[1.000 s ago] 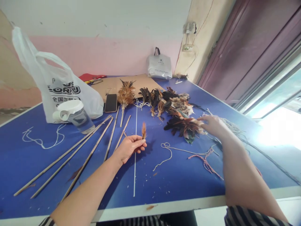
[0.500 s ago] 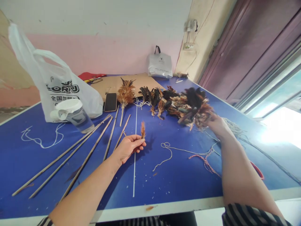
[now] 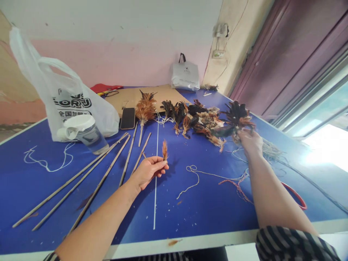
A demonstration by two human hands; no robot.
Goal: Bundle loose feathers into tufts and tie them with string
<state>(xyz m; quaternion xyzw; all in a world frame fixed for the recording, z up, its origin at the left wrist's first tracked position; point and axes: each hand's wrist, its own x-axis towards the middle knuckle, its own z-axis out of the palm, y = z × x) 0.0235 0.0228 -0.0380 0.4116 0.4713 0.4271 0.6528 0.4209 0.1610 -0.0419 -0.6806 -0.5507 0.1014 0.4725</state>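
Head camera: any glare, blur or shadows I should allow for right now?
Head view: white glare washes out part of the table at its right side; head view: the dark feathers in the right hand look slightly blurred; head view: a soft shadow lies right of the left hand.

a blue table (image 3: 209, 214) holds thin sticks (image 3: 98, 185), feather bunches (image 3: 208, 121), string (image 3: 187, 189), cardboard (image 3: 163, 95), a lidded jug (image 3: 95, 137) and a plastic bag (image 3: 104, 114).

Wht bag (image 3: 74, 97) w/ txt "全国加盟"
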